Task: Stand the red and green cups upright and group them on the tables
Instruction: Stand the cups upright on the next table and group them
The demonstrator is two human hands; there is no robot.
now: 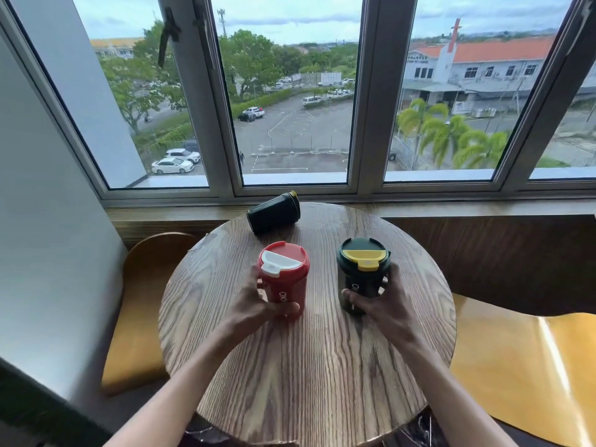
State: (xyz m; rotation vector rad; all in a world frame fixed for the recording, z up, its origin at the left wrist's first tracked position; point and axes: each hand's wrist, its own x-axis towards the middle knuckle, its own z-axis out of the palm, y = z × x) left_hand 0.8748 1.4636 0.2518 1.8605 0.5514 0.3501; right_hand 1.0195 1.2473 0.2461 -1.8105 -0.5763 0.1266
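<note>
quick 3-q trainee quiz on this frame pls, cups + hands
1. True or false: the red cup stands upright in the left hand.
2. Which cup lies on its side? A) the red cup B) the green cup in the right hand C) the far green cup near the window
3. Fill in: the round table holds ___ cups.

Key: 1 true; 2 C; 3 three

Table [306, 366] grainy wood; cups [285, 285] matt, probably plastic.
</note>
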